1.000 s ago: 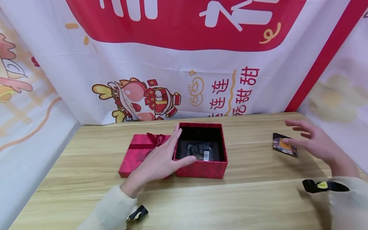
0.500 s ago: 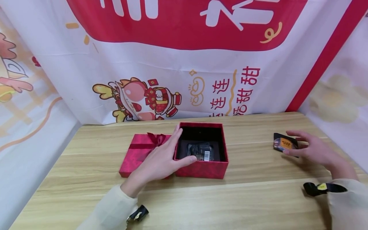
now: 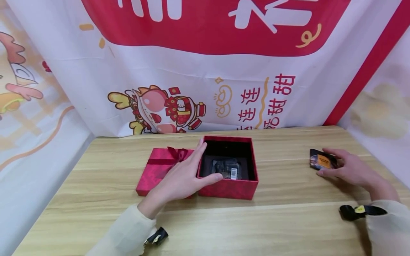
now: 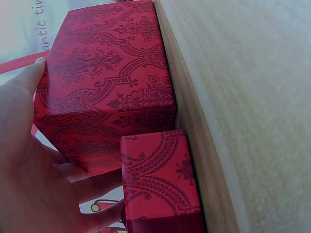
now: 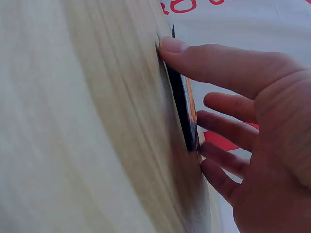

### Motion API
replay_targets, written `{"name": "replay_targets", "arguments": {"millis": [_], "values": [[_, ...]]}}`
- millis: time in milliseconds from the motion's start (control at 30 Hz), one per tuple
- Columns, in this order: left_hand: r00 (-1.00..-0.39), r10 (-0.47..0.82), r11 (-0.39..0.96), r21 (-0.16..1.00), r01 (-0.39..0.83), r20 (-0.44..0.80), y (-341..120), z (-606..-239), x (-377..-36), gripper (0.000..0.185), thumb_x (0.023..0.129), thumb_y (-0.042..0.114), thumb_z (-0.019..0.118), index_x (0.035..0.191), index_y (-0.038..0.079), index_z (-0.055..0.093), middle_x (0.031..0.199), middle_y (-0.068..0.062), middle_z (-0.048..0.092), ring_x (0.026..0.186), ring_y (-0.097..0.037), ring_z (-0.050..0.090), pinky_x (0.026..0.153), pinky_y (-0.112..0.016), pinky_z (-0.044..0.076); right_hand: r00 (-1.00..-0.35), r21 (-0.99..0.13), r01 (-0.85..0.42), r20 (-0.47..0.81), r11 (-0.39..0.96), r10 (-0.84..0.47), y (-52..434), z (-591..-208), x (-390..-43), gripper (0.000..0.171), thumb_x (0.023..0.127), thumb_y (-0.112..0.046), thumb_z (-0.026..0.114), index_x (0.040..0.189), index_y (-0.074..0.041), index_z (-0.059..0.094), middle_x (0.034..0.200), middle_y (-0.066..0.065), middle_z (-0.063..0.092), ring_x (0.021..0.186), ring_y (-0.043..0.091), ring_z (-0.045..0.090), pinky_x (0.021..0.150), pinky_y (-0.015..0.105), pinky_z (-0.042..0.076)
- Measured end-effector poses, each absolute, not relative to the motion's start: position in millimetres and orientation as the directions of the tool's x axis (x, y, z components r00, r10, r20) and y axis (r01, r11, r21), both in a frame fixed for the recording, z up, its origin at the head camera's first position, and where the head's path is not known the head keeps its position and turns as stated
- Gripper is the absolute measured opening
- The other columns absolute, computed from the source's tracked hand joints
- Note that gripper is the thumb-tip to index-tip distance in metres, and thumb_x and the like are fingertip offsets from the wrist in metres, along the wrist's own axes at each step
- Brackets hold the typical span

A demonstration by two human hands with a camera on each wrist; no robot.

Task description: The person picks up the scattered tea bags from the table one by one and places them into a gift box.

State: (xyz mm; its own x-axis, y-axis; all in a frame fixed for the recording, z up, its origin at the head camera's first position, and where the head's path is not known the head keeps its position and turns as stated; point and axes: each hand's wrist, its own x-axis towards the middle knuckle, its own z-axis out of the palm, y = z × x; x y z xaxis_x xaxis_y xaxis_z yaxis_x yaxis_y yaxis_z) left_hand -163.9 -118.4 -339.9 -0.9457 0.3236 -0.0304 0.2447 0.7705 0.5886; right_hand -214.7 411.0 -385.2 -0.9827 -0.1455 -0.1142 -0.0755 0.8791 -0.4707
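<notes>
Your right hand (image 3: 350, 170) lies flat on the counter (image 3: 272, 220), thumb and fingers spread about the packet (image 3: 321, 160) just beyond, so pinch its edges squarely while your left hand (image 3: 179, 179), spread open, braces the box (image 3: 228, 188).

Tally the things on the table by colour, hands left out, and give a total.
Red: 2, the open box and its lid with the bow.
Dark with orange: 1, the flat packet under the right hand.
Dark with a barcode: 1, the item inside the box.
Total: 4.
</notes>
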Motion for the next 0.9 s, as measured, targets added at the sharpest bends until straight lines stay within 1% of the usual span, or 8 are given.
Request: {"name": "replay_targets", "arguments": {"millis": [167, 333, 400, 533, 600, 700, 800, 900], "values": [[-0.947, 0.321, 0.771, 0.588, 0.242, -0.031, -118.0, -340.0, -163.4, 0.112, 0.084, 0.09, 0.058, 0.17, 0.044, 0.002, 0.176, 0.025, 0.003, 0.148, -0.027, 0.053, 0.114, -0.059, 0.049, -0.987, -0.436, -0.099, -0.073, 0.894, -0.145, 411.5, -386.0, -216.2, 0.103, 0.089, -0.049, 0.083, 0.162, 0.005, 0.034, 0.154, 0.044, 0.037, 0.131, 0.06, 0.041, 0.103, 0.073, 0.039], [-0.947, 0.32, 0.772, 0.588, 0.24, -0.033, -117.8, -339.5, -163.3, 0.11, 0.086, 0.085, 0.061, 0.169, 0.045, 0.002, 0.176, 0.024, 0.004, 0.142, -0.028, 0.057, 0.115, -0.059, 0.048, -0.987, -0.394, -0.102, -0.077, 0.913, -0.143, 412.4, -385.7, -217.0, 0.102, 0.09, -0.048, 0.083, 0.159, 0.01, 0.035, 0.15, 0.047, 0.033, 0.127, 0.06, 0.037, 0.102, 0.073, 0.037], [-0.946, 0.322, 0.773, 0.587, 0.241, -0.036, -117.6, -339.3, -163.4, 0.11, 0.087, 0.085, 0.061, 0.17, 0.044, 0.002, 0.176, 0.025, 0.003, 0.142, -0.028, 0.057, 0.116, -0.059, 0.047, -0.987, -0.38, -0.097, -0.085, 0.92, -0.139, 411.7, -385.3, -216.8, 0.101, 0.089, -0.048, 0.083, 0.158, 0.01, 0.037, 0.147, 0.047, 0.033, 0.123, 0.059, 0.037, 0.099, 0.07, 0.038], [-0.946, 0.324, 0.773, 0.586, 0.243, -0.035, -117.2, -339.2, -163.5, 0.109, 0.088, 0.082, 0.063, 0.17, 0.043, 0.002, 0.176, 0.025, 0.002, 0.142, -0.029, 0.057, 0.117, -0.059, 0.046, -0.986, -0.37, -0.102, -0.085, 0.923, -0.143, 409.6, -384.0, -215.9, 0.098, 0.089, -0.048, 0.084, 0.154, 0.011, 0.042, 0.141, 0.043, 0.039, 0.117, 0.053, 0.041, 0.091, 0.056, 0.041], [-0.947, 0.321, 0.775, 0.583, 0.242, -0.033, -117.0, -339.5, -163.6, 0.109, 0.087, 0.083, 0.062, 0.17, 0.044, 0.002, 0.176, 0.025, 0.003, 0.139, -0.028, 0.06, 0.116, -0.059, 0.048, -0.986, -0.374, -0.103, -0.086, 0.922, -0.146, 408.5, -383.3, -215.5, 0.097, 0.089, -0.048, 0.083, 0.153, 0.012, 0.043, 0.139, 0.042, 0.04, 0.117, 0.051, 0.04, 0.09, 0.054, 0.041], [-0.948, 0.316, 0.778, 0.58, 0.241, -0.031, -117.0, -339.8, -163.5, 0.11, 0.087, 0.084, 0.062, 0.17, 0.044, 0.002, 0.176, 0.024, 0.005, 0.134, -0.027, 0.062, 0.114, -0.058, 0.049, -0.986, -0.39, -0.104, -0.078, 0.915, -0.146, 406.2, -383.1, -215.6, 0.096, 0.089, -0.049, 0.083, 0.153, 0.012, 0.043, 0.14, 0.042, 0.041, 0.12, 0.051, 0.039, 0.093, 0.059, 0.041], [-0.949, 0.314, 0.778, 0.581, 0.239, -0.03, -117.1, -339.8, -163.3, 0.11, 0.087, 0.083, 0.063, 0.17, 0.044, 0.003, 0.176, 0.024, 0.006, 0.135, -0.027, 0.062, 0.114, -0.058, 0.049, -0.987, -0.419, -0.121, -0.046, 0.9, -0.155, 403.5, -383.4, -217.2, 0.095, 0.09, -0.047, 0.083, 0.152, 0.012, 0.043, 0.142, 0.042, 0.042, 0.123, 0.053, 0.039, 0.097, 0.065, 0.039], [-0.949, 0.315, 0.776, 0.584, 0.239, -0.031, -117.3, -339.5, -163.2, 0.109, 0.088, 0.082, 0.064, 0.17, 0.043, 0.003, 0.176, 0.024, 0.006, 0.136, -0.028, 0.061, 0.115, -0.058, 0.049, -0.987, -0.442, -0.138, -0.016, 0.886, -0.162, 399.5, -382.0, -219.1, 0.093, 0.09, -0.047, 0.083, 0.152, 0.011, 0.044, 0.143, 0.041, 0.045, 0.126, 0.053, 0.042, 0.099, 0.066, 0.04]]}}
